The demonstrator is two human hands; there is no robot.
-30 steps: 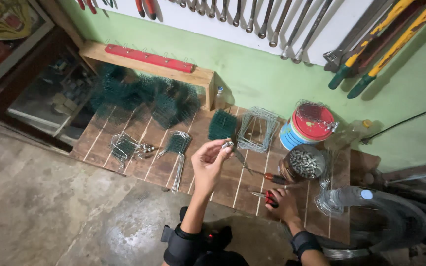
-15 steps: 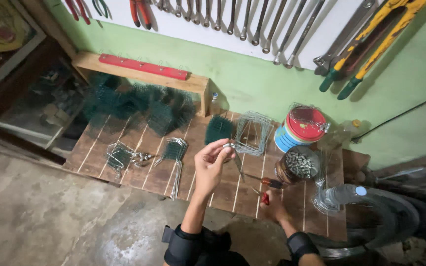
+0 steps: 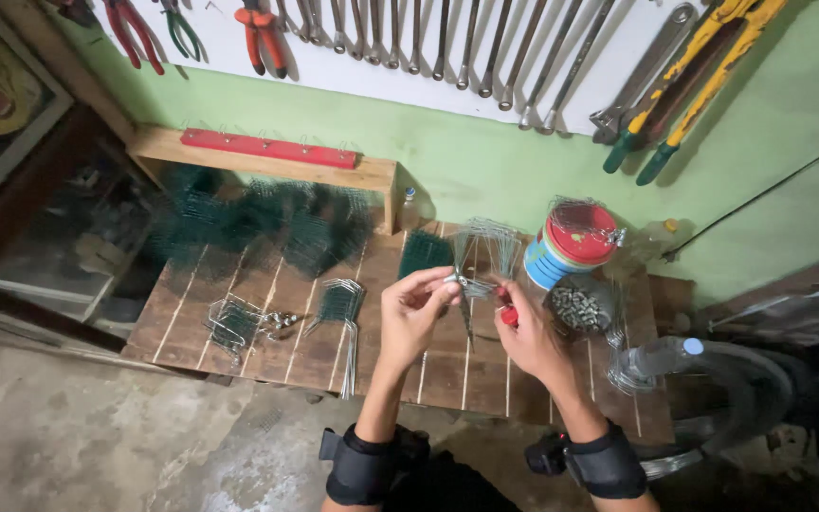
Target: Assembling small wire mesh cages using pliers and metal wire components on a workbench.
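My left hand [image 3: 414,308] pinches a small wire piece [image 3: 462,282]; my right hand [image 3: 528,337] grips red-handled pliers [image 3: 507,316] beside it. A slip could jab my fingertips.

hands [image 3: 416,318] [image 3: 533,343] pinching wire piece [image 3: 464,283], wooden table [image 3: 267,332]

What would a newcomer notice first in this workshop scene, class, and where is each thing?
At centre, the left hand and right hand meet over a small metal wire piece above the wooden slat table. Behind them, a row of wrenches and pliers hangs on the wall, and a red-lidded tin stands at right.
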